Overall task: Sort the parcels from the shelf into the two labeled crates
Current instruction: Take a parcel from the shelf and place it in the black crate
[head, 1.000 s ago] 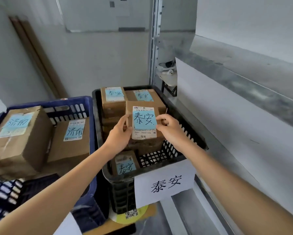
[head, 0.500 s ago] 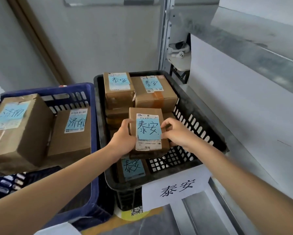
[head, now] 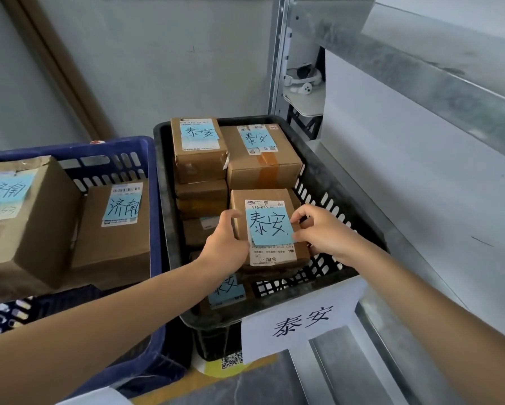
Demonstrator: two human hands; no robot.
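a black crate [head: 327, 182] is sitting against the wall beside a metal shelf [head: 420, 68], carrying a white paper sign [head: 301, 320] on its near side that is reading 泰安. inside it, a back-left parcel [head: 198, 159] and a back-right parcel [head: 263, 168] are lying side by side and touching, each showing a blue note with the same 泰安. more brown boxes are lying under them, and a low front parcel [head: 227, 290] is peeking out from beneath the left forearm. just to the left, a blue crate [head: 70, 147] is holding a large tilted parcel [head: 20, 229] and a second parcel [head: 113, 244] right beside it, both bearing blue notes reading 济南. the small parcel [head: 263, 195] with a 泰安 note is lying label up inside the black crate, toward its front right, above other boxes; whether it is resting its weight on them i cannot tell. the left hand [head: 225, 244] is gripping its left edge, thumb curling over the top and fingers going out of sight behind it. the right hand [head: 324, 232] is pinching its right edge, curled fingertips touching the border of the blue note.
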